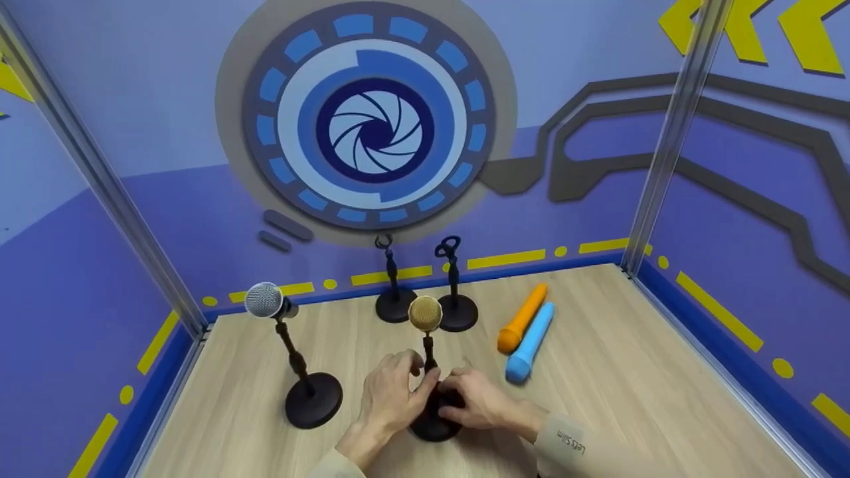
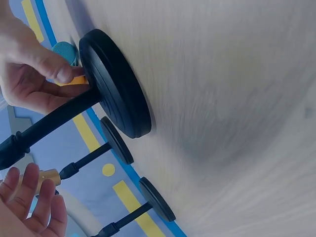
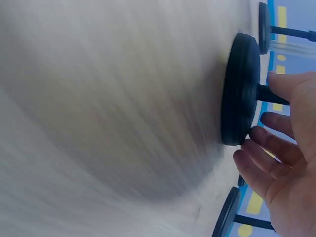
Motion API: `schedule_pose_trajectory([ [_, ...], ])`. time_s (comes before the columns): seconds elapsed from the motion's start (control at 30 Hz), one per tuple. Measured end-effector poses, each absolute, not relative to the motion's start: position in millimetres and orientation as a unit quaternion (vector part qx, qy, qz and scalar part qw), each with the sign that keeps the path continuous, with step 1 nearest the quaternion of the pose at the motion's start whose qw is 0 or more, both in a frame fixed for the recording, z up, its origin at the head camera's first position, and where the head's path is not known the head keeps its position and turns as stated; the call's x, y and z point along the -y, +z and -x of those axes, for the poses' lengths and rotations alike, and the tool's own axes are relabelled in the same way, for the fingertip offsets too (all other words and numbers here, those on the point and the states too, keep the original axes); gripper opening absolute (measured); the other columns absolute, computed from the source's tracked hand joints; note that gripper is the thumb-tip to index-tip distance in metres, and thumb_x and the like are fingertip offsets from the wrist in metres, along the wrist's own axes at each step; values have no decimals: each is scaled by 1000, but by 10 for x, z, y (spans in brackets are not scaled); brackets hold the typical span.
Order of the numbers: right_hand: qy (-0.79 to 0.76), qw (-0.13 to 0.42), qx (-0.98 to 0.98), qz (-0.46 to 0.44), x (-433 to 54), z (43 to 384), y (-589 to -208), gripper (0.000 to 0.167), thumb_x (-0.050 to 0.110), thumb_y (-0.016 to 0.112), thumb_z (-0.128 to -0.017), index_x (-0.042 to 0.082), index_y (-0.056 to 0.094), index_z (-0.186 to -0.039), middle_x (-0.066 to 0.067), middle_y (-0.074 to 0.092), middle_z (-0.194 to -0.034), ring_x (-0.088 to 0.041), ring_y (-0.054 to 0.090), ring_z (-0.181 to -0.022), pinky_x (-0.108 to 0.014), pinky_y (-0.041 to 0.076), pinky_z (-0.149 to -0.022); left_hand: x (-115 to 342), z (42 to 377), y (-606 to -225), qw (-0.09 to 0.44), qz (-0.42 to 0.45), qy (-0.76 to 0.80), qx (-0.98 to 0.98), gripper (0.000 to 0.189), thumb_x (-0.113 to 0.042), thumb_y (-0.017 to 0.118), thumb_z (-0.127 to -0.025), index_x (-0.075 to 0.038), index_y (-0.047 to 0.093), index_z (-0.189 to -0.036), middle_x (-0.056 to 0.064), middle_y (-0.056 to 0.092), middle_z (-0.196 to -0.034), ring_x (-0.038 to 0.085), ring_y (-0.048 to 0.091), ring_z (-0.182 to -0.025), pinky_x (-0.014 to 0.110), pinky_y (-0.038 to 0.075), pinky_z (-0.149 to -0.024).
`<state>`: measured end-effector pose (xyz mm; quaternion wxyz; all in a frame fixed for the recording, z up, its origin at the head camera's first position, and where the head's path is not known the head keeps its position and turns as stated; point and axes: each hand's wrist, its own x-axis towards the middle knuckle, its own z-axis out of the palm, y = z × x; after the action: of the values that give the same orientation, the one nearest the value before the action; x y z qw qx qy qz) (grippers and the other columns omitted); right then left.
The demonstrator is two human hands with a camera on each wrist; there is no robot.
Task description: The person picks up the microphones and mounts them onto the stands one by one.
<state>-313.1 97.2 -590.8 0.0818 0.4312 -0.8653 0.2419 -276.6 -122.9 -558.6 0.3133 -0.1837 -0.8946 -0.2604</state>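
A gold-headed microphone (image 1: pixel 425 313) sits atop a black microphone stand (image 1: pixel 430 428) at the front middle of the table. The stand's round base rests on the tabletop. Just left of its pole is my left hand (image 1: pixel 392 395); its fingers look spread and relaxed in the left wrist view, apart from the pole. My right hand (image 1: pixel 485 401) is low on the stand's right side, thumb and curved fingers about the lower pole and base. Fingertips (image 3: pixel 253 136) touch the base edge in the right wrist view. The stand's upper part lies outside that view.
To the left, a silver-headed microphone (image 1: pixel 264 300) is mounted on another black stand (image 1: pixel 313 400). Two bare stands (image 1: pixel 393 305) with clips stand by the back wall. An orange microphone (image 1: pixel 522 318) and a blue microphone (image 1: pixel 530 345) lie at the right. Panels enclose the table (image 1: pixel 597 345).
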Motion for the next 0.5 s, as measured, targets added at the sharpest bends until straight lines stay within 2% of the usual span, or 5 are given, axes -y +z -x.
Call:
schedule_pose_trajectory([
  [0.17,330,43,855,-399,-1015,3127,-5810,26,25,83,-100,3,73,-108,-14,78,-101,-28,75,-91,-22,55,-78,1246,2770,-5574,330,196,-261,886,21,-40,76,-102,-20,69,-98,-4,72,-86,9,60,-76,24,45,-63],
  [0.23,348,36,855,-383,-1022,3125,-5773,26,29,82,-101,5,72,-108,-14,78,-101,-28,75,-90,-20,54,-74,1252,2772,-5568,337,200,-258,883,21,-38,75,-103,-18,71,-101,-4,73,-89,11,62,-79,26,48,-65],
  [0.37,371,47,854,-362,-1016,3128,-5712,30,34,80,-103,7,73,-111,-11,80,-103,-26,77,-89,-20,55,-72,1252,2781,-5550,346,208,-251,880,21,-37,72,-105,-16,73,-106,-2,73,-93,14,63,-86,31,52,-73],
  [0.5,384,72,845,-364,-994,3138,-5660,29,33,78,-103,6,74,-113,-14,81,-105,-30,78,-89,-21,56,-72,1233,2792,-5502,349,213,-243,879,20,-34,71,-106,-15,73,-109,0,72,-96,16,61,-89,32,52,-77],
])
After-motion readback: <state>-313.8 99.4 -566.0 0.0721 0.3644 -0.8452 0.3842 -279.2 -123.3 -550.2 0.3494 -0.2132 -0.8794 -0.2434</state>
